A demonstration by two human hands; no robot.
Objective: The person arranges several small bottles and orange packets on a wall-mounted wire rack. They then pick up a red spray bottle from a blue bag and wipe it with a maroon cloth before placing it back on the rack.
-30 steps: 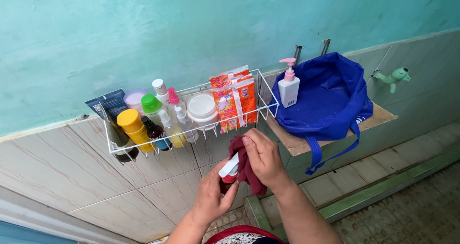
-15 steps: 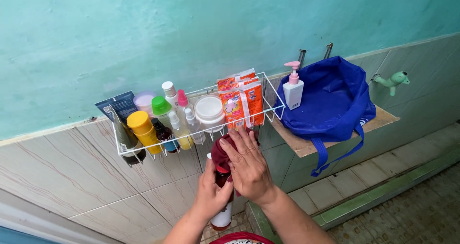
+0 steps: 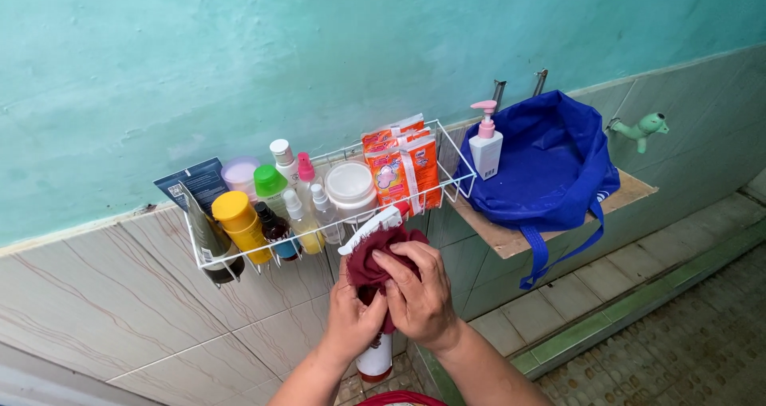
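Note:
My left hand (image 3: 353, 320) grips a dark bottle with a white base (image 3: 375, 360) and a white cap end (image 3: 369, 229) that sticks up toward the rack. My right hand (image 3: 416, 294) presses a dark red cloth (image 3: 375, 262) around the upper part of the bottle. Both hands are just below the front of a white wire rack (image 3: 459, 175) fixed to the tiled wall.
The rack holds a yellow bottle (image 3: 237, 225), a green-capped bottle (image 3: 270, 180), small spray bottles (image 3: 304, 171), a white jar (image 3: 349, 187) and orange sachets (image 3: 401, 167). To the right, a wooden shelf (image 3: 630, 189) carries a blue bag (image 3: 550, 167) and a pink pump bottle (image 3: 485, 144). A green tap (image 3: 643, 128) juts from the wall.
The bottle was turned upright from a tilted position, and the cloth moved up over its top. My right hand shifted from beside the bottle to over the cloth.

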